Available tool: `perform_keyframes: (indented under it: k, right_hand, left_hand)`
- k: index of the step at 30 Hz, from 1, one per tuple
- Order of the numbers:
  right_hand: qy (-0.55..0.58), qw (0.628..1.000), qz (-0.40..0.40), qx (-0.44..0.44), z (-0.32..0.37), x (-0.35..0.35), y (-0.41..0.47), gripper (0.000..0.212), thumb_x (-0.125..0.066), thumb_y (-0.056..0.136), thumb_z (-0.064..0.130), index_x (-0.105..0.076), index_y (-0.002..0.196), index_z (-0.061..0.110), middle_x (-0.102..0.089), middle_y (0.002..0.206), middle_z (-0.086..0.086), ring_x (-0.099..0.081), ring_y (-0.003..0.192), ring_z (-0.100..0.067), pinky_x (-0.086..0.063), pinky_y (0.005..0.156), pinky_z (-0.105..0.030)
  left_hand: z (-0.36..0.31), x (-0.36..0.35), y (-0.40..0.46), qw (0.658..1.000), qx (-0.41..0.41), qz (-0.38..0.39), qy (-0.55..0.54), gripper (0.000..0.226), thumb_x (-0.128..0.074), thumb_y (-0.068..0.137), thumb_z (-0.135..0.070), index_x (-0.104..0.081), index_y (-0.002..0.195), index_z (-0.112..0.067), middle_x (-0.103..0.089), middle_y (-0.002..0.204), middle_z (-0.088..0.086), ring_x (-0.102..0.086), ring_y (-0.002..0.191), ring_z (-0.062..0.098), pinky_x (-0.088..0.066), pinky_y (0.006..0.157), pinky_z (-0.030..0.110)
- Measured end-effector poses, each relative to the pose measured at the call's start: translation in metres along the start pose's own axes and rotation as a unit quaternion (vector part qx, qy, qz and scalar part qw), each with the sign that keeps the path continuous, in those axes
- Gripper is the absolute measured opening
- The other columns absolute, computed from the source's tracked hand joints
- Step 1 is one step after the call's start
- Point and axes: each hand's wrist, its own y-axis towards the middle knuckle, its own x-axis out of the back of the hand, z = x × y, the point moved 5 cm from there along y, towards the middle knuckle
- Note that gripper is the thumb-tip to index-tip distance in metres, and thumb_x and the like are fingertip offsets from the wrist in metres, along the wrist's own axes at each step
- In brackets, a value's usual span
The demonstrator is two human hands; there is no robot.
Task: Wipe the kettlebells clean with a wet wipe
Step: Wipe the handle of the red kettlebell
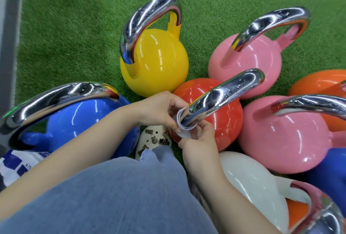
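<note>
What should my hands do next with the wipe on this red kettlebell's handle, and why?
Probably slide the wet wipe up along the chrome handle. Both the left hand and right hand pinch it looped round the handle's near lower end on the red kettlebell, so the upper curve looks not yet covered.

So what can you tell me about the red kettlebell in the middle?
The red kettlebell has a round, glossy red body and a shiny chrome handle arching over it, dotted with small droplets. It stands upright on the green turf, crowded between the yellow kettlebell and two pink ones. A white wet wipe is wrapped round the near end of its handle. The left hand and right hand both pinch that wipe.
</note>
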Motion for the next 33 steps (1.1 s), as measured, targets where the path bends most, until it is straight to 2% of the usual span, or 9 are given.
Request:
perform_keyframes:
  k: [3,8,11,16,20,22,25,28,33]
  right_hand:
    - [-0.012,1.000,0.015,0.002,-0.001,0.000,0.003,0.046,-0.044,0.082,-0.014,-0.037,0.105,0.025,-0.055,0.090,0.017,-0.053,0.081,0.003,-0.042,0.072,-0.016]
    - [-0.004,0.999,0.039,-0.008,0.008,0.008,0.013,0.037,-0.051,0.081,-0.012,-0.049,0.099,0.021,-0.065,0.098,-0.001,-0.058,0.084,-0.009,-0.046,0.072,-0.020]
    - [-0.018,0.996,0.079,-0.024,0.016,0.014,0.018,0.042,-0.053,0.079,-0.016,-0.053,0.114,0.007,-0.066,0.106,-0.008,-0.061,0.089,-0.012,-0.048,0.067,-0.011]
    - [0.000,0.995,0.101,-0.007,0.024,0.017,0.010,0.049,-0.048,0.078,-0.020,-0.050,0.118,0.009,-0.066,0.109,-0.006,-0.062,0.099,-0.014,-0.047,0.084,-0.019]
    - [0.124,0.988,0.094,-0.013,0.025,0.018,-0.004,0.045,-0.047,0.078,-0.022,-0.051,0.116,0.004,-0.068,0.105,-0.006,-0.063,0.087,-0.007,-0.048,0.075,-0.012]
    - [0.178,0.980,0.092,-0.016,0.028,0.021,-0.008,0.046,-0.051,0.073,-0.021,-0.054,0.112,0.003,-0.070,0.106,-0.009,-0.066,0.092,-0.011,-0.050,0.075,-0.013]
    - [0.264,0.961,0.084,-0.025,0.036,0.030,-0.015,0.038,-0.046,0.076,-0.023,-0.059,0.100,0.003,-0.073,0.096,-0.009,-0.069,0.086,-0.012,-0.054,0.073,-0.015]
    - [0.329,0.941,0.068,-0.043,0.041,0.035,-0.018,0.017,-0.051,0.084,-0.004,-0.063,0.093,0.004,-0.072,0.084,-0.008,-0.067,0.073,-0.010,-0.054,0.073,-0.018]
    - [0.315,0.948,-0.001,-0.032,0.032,0.029,-0.013,0.025,-0.056,0.085,0.019,-0.070,0.099,0.004,-0.073,0.093,-0.008,-0.069,0.086,-0.015,-0.054,0.080,-0.022]
  left_hand:
    - [0.006,-0.004,-0.004,0.999,0.002,-0.019,-0.039,0.045,-0.070,0.065,0.020,-0.068,0.087,-0.019,-0.072,0.080,-0.011,-0.066,0.079,0.002,-0.051,0.071,0.016]
    - [0.029,-0.017,-0.018,0.971,-0.018,-0.201,-0.128,0.046,-0.071,0.064,0.019,-0.067,0.097,-0.014,-0.072,0.079,-0.011,-0.064,0.077,-0.002,-0.048,0.068,0.012]
    - [0.036,-0.025,-0.023,0.948,-0.023,-0.270,-0.166,0.045,-0.070,0.065,0.018,-0.067,0.097,-0.015,-0.073,0.080,-0.010,-0.065,0.078,-0.002,-0.048,0.069,0.012]
    - [0.027,-0.013,-0.017,0.973,-0.027,-0.181,-0.143,0.045,-0.071,0.065,0.016,-0.072,0.091,-0.021,-0.073,0.085,-0.010,-0.065,0.083,0.000,-0.050,0.076,0.015]
    - [0.010,-0.007,-0.012,0.988,-0.030,-0.068,-0.136,0.037,-0.069,0.072,0.008,-0.077,0.085,-0.027,-0.073,0.089,-0.009,-0.065,0.085,0.001,-0.049,0.074,0.014]
    - [0.000,-0.006,-0.011,0.989,-0.036,-0.049,-0.132,0.022,-0.072,0.070,-0.012,-0.076,0.086,-0.026,-0.073,0.089,-0.008,-0.066,0.085,0.003,-0.049,0.074,0.015]
    - [-0.019,-0.007,-0.010,0.992,-0.050,-0.077,-0.089,0.009,-0.068,0.073,-0.024,-0.073,0.076,-0.019,-0.070,0.076,-0.008,-0.061,0.072,0.001,-0.047,0.066,0.015]
    - [-0.041,-0.010,-0.008,0.980,-0.102,-0.147,0.083,0.040,-0.051,0.078,-0.046,-0.052,0.065,-0.008,-0.047,0.060,-0.008,-0.040,0.059,0.003,-0.033,0.055,0.021]
    - [-0.044,-0.016,-0.003,0.963,-0.120,-0.171,0.169,0.058,-0.030,0.088,-0.054,-0.059,0.097,-0.004,-0.067,0.092,0.008,-0.061,0.086,0.023,-0.048,0.079,0.043]
